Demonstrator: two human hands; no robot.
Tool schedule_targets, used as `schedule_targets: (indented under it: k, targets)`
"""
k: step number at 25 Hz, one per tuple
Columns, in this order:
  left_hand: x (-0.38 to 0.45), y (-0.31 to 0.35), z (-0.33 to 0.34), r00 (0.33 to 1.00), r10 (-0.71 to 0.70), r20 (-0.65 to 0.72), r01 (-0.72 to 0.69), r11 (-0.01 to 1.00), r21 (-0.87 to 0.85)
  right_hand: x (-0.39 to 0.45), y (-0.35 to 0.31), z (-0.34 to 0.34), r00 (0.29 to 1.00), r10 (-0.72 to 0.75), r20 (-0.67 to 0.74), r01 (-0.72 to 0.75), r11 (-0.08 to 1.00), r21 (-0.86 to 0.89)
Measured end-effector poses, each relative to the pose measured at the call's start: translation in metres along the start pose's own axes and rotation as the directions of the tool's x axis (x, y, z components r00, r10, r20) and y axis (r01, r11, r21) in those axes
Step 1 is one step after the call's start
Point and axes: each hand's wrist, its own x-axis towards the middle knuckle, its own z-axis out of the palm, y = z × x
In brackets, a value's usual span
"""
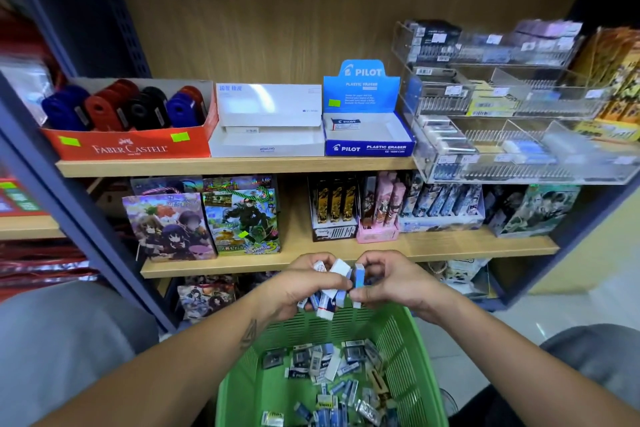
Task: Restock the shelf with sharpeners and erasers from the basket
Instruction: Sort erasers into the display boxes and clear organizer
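Head view is showing both hands over the basket's (420, 350) far rim: left hand (294, 288) gripping several erasers (332, 291), right hand (394, 282) pinching one (359, 276) — light, stiff blocks, slick-sleeved — best pinched across the flat faces.

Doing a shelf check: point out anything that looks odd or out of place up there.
The blue Pilot box holds one lone eraser, lying askew. The white Kokuyo box beside it looks empty. Nothing spilled or damaged.

Single head-worn wide-angle view, facing forward and down: close above the hands (346, 282) and basket (412, 350), with the shelf (235, 166) near ahead, edges bowed by the lens.
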Motion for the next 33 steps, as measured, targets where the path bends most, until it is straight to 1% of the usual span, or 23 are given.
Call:
schedule_targets:
  k: [1,3,6,8,11,13,15,16,18,19,20,21,23,24,26,28,29,32,33]
  targets:
    - [-0.001,-0.001,0.001,1.000,-0.021,0.005,0.021,1.000,-0.011,0.000,-0.001,-0.002,1.000,0.021,0.003,-0.021,1.000,-0.015]
    - [0.001,-0.003,0.003,0.999,-0.043,-0.033,0.041,0.997,-0.060,0.001,-0.004,-0.004,0.999,0.019,-0.030,-0.019,1.000,0.001]
    - [0.007,0.005,0.004,0.991,-0.070,-0.118,0.055,0.991,-0.121,0.006,-0.012,-0.006,0.989,-0.028,-0.145,0.029,1.000,0.011]
    - [0.006,0.017,0.004,0.989,-0.074,-0.131,0.054,0.987,-0.151,0.007,-0.018,-0.008,0.976,-0.053,-0.211,0.036,0.996,-0.083]
    - [0.002,0.031,0.006,0.994,-0.058,-0.093,0.039,0.981,-0.192,0.007,-0.021,-0.008,0.968,-0.092,-0.234,0.034,0.970,-0.241]
    - [-0.003,0.040,0.008,0.998,-0.018,-0.052,0.009,0.984,-0.177,0.002,-0.027,-0.007,0.959,-0.189,-0.212,0.118,0.944,-0.308]
    - [-0.009,0.056,0.009,0.999,0.038,0.000,-0.038,0.993,-0.113,-0.007,-0.040,-0.007,0.924,-0.322,-0.208,0.206,0.875,-0.439]
    - [-0.013,0.066,0.009,0.997,0.070,0.024,-0.067,0.994,-0.090,-0.014,-0.049,-0.008,0.898,-0.387,-0.210,0.222,0.809,-0.544]
    - [-0.022,0.093,0.012,0.991,0.123,0.060,-0.118,0.990,-0.072,-0.033,-0.074,-0.014,0.829,-0.530,-0.180,0.241,0.629,-0.739]
    - [-0.027,0.109,0.013,0.986,0.155,0.063,-0.150,0.986,-0.068,-0.044,-0.089,-0.017,0.793,-0.589,-0.154,0.264,0.561,-0.785]
    - [-0.034,0.127,0.015,0.980,0.192,0.053,-0.188,0.980,-0.066,-0.056,-0.104,-0.020,0.759,-0.636,-0.141,0.294,0.527,-0.797]
    - [-0.040,0.146,0.018,0.973,0.224,0.047,-0.221,0.973,-0.069,-0.067,-0.118,-0.025,0.722,-0.677,-0.144,0.326,0.516,-0.792]
    - [-0.049,0.185,0.026,0.955,0.292,0.060,-0.288,0.956,-0.062,-0.083,-0.141,-0.038,0.652,-0.733,-0.193,0.384,0.539,-0.749]
    - [-0.051,0.203,0.031,0.942,0.329,0.063,-0.326,0.944,-0.052,-0.087,-0.150,-0.044,0.635,-0.732,-0.246,0.411,0.589,-0.695]
    - [-0.048,0.240,0.041,0.925,0.377,0.033,-0.377,0.926,-0.024,-0.094,-0.169,-0.060,0.638,-0.681,-0.360,0.452,0.709,-0.542]
    - [-0.040,0.271,0.055,0.918,0.395,-0.015,-0.395,0.919,0.001,-0.096,-0.179,-0.082,0.649,-0.623,-0.436,0.444,0.776,-0.448]
    - [-0.035,0.285,0.062,0.916,0.401,-0.026,-0.401,0.916,0.015,-0.096,-0.181,-0.093,0.631,-0.622,-0.464,0.433,0.778,-0.455]
    - [-0.016,0.316,0.089,0.915,0.402,-0.023,-0.401,0.915,0.049,-0.096,-0.182,-0.130,0.528,-0.657,-0.537,0.352,0.745,-0.566]
    - [-0.008,0.324,0.098,0.914,0.405,-0.022,-0.403,0.913,0.058,-0.097,-0.182,-0.143,0.511,-0.656,-0.555,0.326,0.746,-0.581]
